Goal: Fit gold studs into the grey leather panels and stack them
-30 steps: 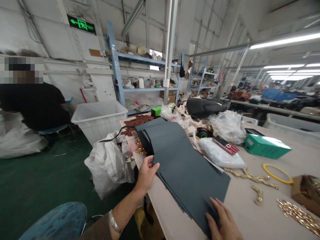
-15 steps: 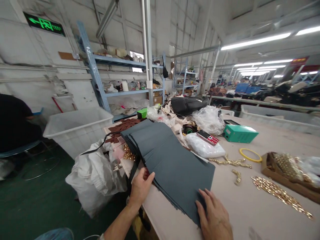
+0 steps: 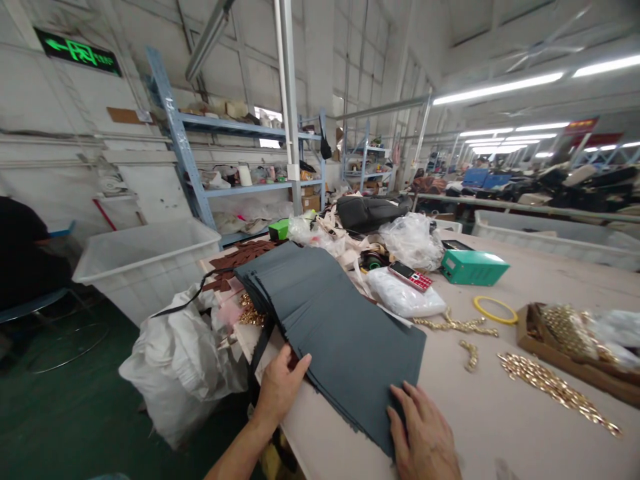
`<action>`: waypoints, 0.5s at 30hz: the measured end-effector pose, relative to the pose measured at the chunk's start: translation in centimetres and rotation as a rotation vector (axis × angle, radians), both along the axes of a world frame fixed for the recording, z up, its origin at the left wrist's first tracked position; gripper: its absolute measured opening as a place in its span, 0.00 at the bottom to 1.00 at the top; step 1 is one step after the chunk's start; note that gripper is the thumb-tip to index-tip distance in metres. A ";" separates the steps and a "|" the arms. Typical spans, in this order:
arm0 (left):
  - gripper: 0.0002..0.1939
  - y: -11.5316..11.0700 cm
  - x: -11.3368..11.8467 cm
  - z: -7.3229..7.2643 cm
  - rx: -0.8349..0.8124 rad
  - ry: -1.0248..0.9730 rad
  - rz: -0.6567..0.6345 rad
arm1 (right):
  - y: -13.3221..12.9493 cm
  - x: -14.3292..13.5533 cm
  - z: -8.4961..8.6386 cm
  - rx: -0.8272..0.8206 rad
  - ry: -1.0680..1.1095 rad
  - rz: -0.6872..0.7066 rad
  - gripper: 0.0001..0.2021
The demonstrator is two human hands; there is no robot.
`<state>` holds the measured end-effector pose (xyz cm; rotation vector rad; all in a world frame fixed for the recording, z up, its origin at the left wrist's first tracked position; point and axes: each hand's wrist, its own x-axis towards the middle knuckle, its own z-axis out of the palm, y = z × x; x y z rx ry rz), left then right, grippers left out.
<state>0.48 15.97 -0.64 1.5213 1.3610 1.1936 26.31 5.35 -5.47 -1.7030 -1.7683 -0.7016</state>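
Note:
A stack of dark blue-grey fabric sheets (image 3: 340,320) lies along the near left part of the table, its layers slightly fanned and frayed at the edges. My left hand (image 3: 281,385) is at the stack's left edge, fingers curled and the thumb at the top layer's rim; some fingertips are hidden. On the near right corner of the sheets rests my right hand (image 3: 424,430), fingers spread and lying flat, with nothing grasped. A dark strap (image 3: 261,347) hangs over the table edge beside my left hand.
Gold chains (image 3: 555,387), a yellow ring (image 3: 495,310), a cardboard box of chain (image 3: 530,333), a teal box (image 3: 475,268) and a red-keyed phone (image 3: 411,276) lie rightward. A white sack (image 3: 185,367) and plastic bin (image 3: 145,257) stand left. A seated person (image 3: 25,253) is at far left.
The whole view has shifted slightly, with the scene sliding left. Both hands keep nearly the same places on the fabric stack.

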 end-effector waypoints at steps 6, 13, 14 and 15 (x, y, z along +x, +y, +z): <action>0.20 0.3 0.0 -0.3 -0.004 -0.055 -0.033 | -0.1 0.7 -1.2 -0.117 0.015 -0.015 0.18; 0.20 0.0 1.6 0.9 0.071 -0.098 -0.087 | 1.9 3.6 -4.2 -0.165 0.012 0.085 0.19; 0.18 0.0 1.8 1.3 0.094 -0.091 -0.078 | 2.5 4.0 -4.6 -0.171 0.031 0.108 0.19; 0.16 0.1 2.0 1.7 0.118 -0.079 -0.064 | 3.3 4.3 -5.0 -0.178 0.057 0.124 0.19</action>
